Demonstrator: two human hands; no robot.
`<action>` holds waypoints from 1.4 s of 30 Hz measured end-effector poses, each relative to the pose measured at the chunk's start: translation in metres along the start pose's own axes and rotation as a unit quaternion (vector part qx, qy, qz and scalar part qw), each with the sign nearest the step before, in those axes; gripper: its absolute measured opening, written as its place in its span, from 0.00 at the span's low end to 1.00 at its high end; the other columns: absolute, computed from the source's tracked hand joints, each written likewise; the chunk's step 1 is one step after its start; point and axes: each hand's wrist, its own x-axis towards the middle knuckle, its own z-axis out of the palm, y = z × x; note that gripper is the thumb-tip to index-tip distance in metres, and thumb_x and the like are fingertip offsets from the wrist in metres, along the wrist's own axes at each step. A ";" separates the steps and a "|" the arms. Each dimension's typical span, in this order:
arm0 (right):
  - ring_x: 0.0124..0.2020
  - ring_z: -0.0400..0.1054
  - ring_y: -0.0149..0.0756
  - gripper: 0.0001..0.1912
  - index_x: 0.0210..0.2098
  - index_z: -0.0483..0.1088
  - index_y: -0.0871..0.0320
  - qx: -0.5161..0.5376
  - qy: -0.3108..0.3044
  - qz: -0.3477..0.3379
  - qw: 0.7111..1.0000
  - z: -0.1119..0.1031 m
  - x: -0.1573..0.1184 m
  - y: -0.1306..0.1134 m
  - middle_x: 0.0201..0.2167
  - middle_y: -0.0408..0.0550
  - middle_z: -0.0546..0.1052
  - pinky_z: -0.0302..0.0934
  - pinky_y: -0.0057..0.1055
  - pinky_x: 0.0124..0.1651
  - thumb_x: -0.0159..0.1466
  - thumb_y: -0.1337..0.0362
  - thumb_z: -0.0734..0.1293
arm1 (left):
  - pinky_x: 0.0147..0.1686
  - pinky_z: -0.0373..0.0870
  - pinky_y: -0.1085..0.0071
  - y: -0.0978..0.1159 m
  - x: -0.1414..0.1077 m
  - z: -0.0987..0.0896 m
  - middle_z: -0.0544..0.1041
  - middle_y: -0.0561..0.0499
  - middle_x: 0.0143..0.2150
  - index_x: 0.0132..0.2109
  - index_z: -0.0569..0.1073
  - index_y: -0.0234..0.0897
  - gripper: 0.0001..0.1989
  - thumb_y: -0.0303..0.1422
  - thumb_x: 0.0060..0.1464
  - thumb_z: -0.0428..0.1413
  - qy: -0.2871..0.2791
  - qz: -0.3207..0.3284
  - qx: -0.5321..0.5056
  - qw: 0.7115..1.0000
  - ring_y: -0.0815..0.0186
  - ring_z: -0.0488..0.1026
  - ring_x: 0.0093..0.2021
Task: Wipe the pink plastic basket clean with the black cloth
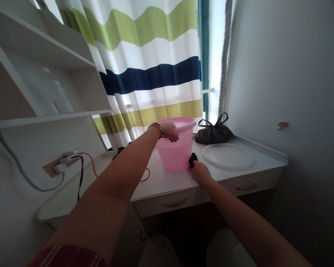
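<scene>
A pink plastic basket (175, 157) with a perforated upper wall stands upright on the white desk (156, 187). My left hand (170, 131), with a beaded bracelet at the wrist, reaches over the near rim into the basket; its fingers are partly hidden, and what they may hold cannot be made out. Beside the basket's lower right side, my right hand (199, 171) grips a small crumpled black item (193, 160) just above the desk.
A tied black plastic bag (214, 132) and a round whitish lid (228, 156) lie right of the basket. Cables run from wall sockets (61, 165) at the left. Shelves (80, 112) hang upper left; a striped curtain (153, 78) is behind.
</scene>
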 end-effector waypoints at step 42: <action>0.37 0.66 0.41 0.17 0.47 0.61 0.61 0.013 0.137 -0.146 0.980 -0.065 0.001 -0.082 0.37 0.55 0.73 0.51 0.32 0.40 0.60 0.71 0.54 | 0.30 0.61 0.72 -0.028 0.023 -0.001 0.76 0.50 0.28 0.29 0.77 0.38 0.16 0.44 0.32 0.60 -0.019 -0.011 -0.041 0.999 0.64 0.70 0.30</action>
